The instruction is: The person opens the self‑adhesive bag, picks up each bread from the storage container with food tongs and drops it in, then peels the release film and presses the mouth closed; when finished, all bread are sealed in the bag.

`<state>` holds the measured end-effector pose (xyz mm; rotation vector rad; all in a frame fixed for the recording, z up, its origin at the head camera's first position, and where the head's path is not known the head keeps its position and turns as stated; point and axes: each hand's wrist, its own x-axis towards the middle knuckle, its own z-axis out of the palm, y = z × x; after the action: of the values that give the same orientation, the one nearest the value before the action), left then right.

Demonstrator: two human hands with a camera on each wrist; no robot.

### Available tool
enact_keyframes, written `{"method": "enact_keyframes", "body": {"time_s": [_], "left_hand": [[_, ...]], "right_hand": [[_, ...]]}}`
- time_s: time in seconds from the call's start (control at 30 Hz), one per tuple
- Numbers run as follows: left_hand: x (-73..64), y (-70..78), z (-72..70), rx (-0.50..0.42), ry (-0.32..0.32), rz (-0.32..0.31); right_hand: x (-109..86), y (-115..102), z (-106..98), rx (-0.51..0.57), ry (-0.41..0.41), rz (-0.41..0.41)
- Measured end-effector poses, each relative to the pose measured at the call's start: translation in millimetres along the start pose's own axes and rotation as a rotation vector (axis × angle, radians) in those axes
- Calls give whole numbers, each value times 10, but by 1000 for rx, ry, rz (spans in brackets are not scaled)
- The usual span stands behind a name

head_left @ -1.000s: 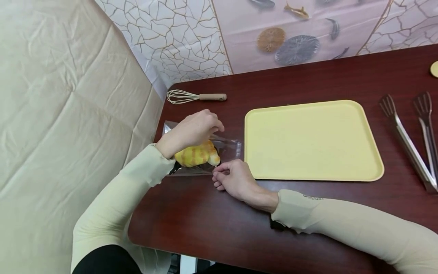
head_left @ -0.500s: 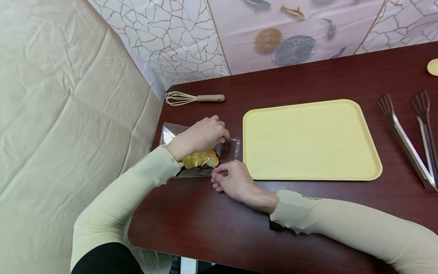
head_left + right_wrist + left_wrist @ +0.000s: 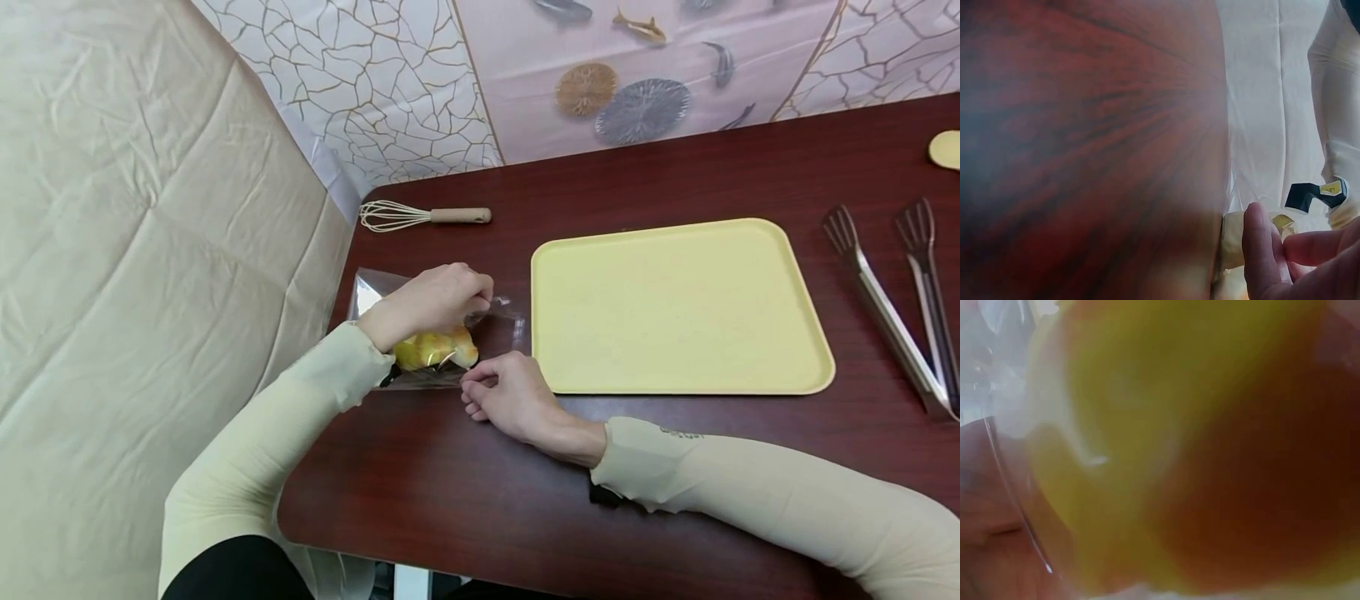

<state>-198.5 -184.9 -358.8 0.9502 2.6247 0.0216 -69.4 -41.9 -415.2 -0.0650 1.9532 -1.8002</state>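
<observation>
A clear plastic bag [image 3: 510, 329] lies on the table at the left, with a yellow-and-orange, croissant-like bread [image 3: 435, 348] inside. Over its far side, my left hand [image 3: 438, 298] pinches the bag with curled fingers; the fingertips are partly hidden. My right hand [image 3: 513, 396] pinches the bag's near edge between thumb and forefinger. The left wrist view is filled by the blurred bread [image 3: 1116, 456] behind shiny plastic. In the right wrist view, the thumb and fingers of my right hand [image 3: 1297, 262] come together at the bag.
A yellow tray [image 3: 678, 308] lies right of the bag, close to my right hand. Behind the bag is a whisk [image 3: 427, 217]. Metal tongs [image 3: 892, 308] lie farther right, and a round yellow piece [image 3: 947, 150] sits at the far right. A cloth-covered surface [image 3: 187, 208] rises along the left.
My left hand has moved down and slightly right over the bag, then a little back left, covering more of the bread at first. My right hand stays at the bag's near edge.
</observation>
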Motion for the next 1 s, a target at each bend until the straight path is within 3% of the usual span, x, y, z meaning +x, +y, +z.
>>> {"method": "enact_keyframes", "body": {"time_s": [0.2,0.3,0.43,0.77,1.0], "left_hand": [[-91,-185,-5,-138,81,-26],[-141,-267,-18,-187,134,-14],[-230,-364,-30,-237,230,-9],[-499,-504,57,-426,436,-106],[-652,-521,88,-470,639,-114]], "right_hand": [[7,-33,-84,-32,2,-9],[-13,-58,-167,-91,10,-59],[-54,-84,-280,-199,39,-171],[-125,-90,-469,-394,110,-409],[-121,-131,-616,-499,198,-672]]}}
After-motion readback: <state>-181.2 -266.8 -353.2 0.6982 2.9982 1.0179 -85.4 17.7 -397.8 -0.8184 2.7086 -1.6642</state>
